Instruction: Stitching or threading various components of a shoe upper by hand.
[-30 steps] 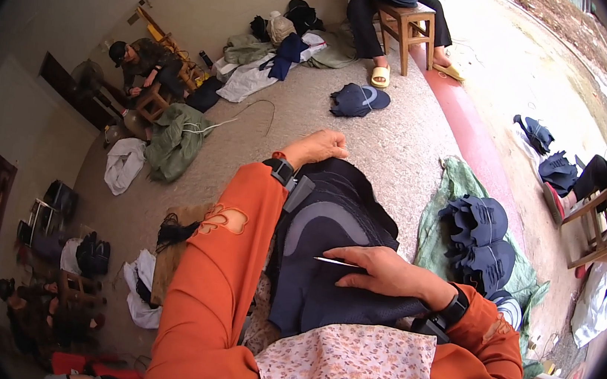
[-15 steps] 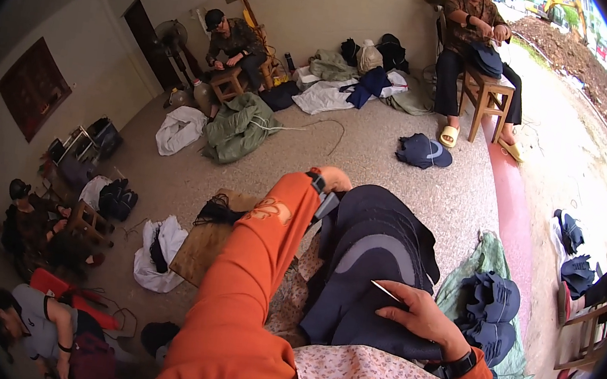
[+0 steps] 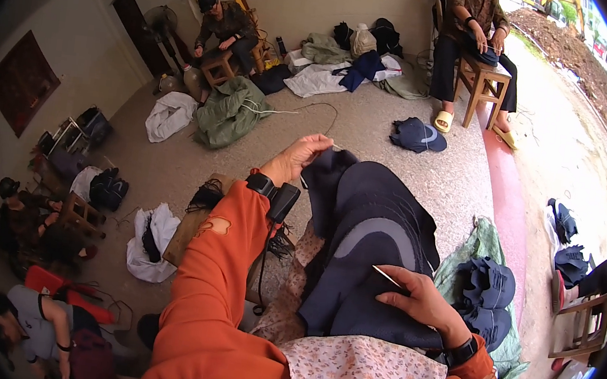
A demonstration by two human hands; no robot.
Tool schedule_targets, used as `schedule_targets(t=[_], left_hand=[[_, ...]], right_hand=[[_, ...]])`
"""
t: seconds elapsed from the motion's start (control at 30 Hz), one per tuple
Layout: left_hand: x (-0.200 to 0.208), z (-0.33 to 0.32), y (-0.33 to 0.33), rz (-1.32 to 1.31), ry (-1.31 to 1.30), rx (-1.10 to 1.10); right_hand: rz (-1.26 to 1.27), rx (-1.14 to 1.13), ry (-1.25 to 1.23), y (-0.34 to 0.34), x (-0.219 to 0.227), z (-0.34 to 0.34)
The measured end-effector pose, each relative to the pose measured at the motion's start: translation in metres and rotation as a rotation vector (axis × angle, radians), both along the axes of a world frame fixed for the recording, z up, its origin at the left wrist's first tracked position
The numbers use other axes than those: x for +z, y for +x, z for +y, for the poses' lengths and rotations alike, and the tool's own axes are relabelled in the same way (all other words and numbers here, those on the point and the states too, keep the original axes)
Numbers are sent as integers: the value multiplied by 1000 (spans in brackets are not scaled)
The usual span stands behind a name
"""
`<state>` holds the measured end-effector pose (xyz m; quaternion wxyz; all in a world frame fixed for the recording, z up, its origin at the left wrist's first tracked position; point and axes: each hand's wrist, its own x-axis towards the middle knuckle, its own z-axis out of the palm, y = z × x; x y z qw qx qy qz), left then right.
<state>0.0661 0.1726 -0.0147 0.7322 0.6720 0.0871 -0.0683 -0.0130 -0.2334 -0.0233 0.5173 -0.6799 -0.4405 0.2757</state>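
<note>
Sewing a dark garment on the lap

Lying across the person's lap is a dark navy garment (image 3: 371,250) with a grey curved panel; all places below are given relative to it. Left hand (image 3: 295,160) at its far top-left corner, fingers pinched shut on the fabric edge, lifting it a little. Right hand (image 3: 418,301) rests on its lower right part, thumb and forefinger pinched on a thin needle (image 3: 386,276) whose tip points up-left over the cloth. Both wrists carry a black band; sleeves are orange. A floral cloth (image 3: 361,372) lies just below the garment, touching its near edge. Stack of dark folded pieces (image 3: 486,293) just to its right, on a green sheet (image 3: 481,243). A dark cap-like piece (image 3: 416,135) sits on the floor beyond its top edge. Green jacket (image 3: 229,110) well beyond and left. A wooden stool (image 3: 484,86) with a seated person is far beyond, right. Other people sit on the floor far to the left.
</note>
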Motion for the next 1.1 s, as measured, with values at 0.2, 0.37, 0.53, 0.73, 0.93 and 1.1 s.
schedule_targets(t=[0.2, 0.37, 0.53, 0.73, 0.93, 1.1], left_hand=[[21, 2, -11, -11, -129, 91], [37, -6, -27, 5, -86, 87], [98, -26, -48, -326, -105, 159], [165, -89, -86, -451, -158, -47], [154, -156, -108, -218, -2, -144], [127, -183, -97, -197, 87, -199]], right_hand=[[75, -2, 26, -3, 1, -2], [105, -8, 21, 0, 2, -4], [-66, -187, 223, -2, 14, -2], [-367, -378, 101, 4, 21, -10], [649, -593, 578, 30, 22, -46], [205, -389, 474, 14, 64, -63]])
